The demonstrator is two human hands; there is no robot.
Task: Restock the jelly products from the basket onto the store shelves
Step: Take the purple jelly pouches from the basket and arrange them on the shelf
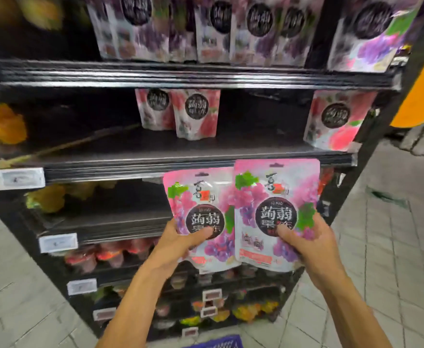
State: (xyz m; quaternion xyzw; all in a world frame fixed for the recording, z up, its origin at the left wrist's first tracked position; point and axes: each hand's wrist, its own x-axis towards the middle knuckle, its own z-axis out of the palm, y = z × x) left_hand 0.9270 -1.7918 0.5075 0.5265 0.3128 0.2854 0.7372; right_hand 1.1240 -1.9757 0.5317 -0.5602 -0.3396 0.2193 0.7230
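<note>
1. Head view: both hands were raised in front of a black shelving unit (389,101), each holding one pink-and-purple grape jelly pouch upright.
2. The left hand (178,244) gripped the left pouch (198,204) by its lower part, with the thumb pressed across the front and the fingers curled behind.
3. The right hand (314,249) held the right pouch (276,197) the same way, its thumb on the dark round label.
4. The right pouch overlapped the right edge of the left pouch, and its top edge reached the front lip of the middle shelf (130,164).
5. On that middle shelf stood pink pouches (195,114): two together near the centre and one well apart at the right end.
6. The top shelf (180,76) carried a tight row of purple pouches (231,28).
7. The lower shelves held jelly cups (105,252), and blurred yellow packs (2,124) showed at the left.
8. White price tags (20,178) sat on the shelf edges.
9. A corner of the blue basket (216,342) showed at the bottom edge, between the forearms.
10. Pale tiled floor (394,247) lay to the right of the unit.
</note>
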